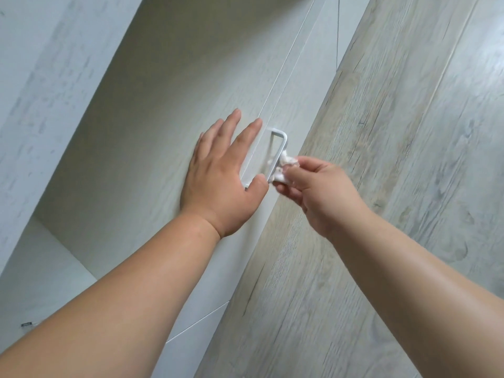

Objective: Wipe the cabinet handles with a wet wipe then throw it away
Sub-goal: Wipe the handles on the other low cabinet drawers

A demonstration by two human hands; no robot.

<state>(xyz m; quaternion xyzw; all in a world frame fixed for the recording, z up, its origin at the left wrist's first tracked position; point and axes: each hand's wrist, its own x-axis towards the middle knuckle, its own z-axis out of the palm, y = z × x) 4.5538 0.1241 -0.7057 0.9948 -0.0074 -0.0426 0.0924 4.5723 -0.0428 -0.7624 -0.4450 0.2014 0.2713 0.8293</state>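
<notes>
The left hand [221,175] lies flat on the cabinet door [163,118], fingers spread wide. The right hand [319,192] pinches a wet wipe [283,167], a bit blurry, around the white handle [279,148].

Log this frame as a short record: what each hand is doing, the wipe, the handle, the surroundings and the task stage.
left hand: left hand flat and open against the pale cabinet door, beside the handle
right hand: right hand pinching the wet wipe in its fingers
wipe: white, crumpled, pressed on the handle's bar
handle: white U-shaped cabinet handle on the door
surroundings: wood-grain panel at right
task stage: wiping under way; wipe not yet thrown away
</notes>
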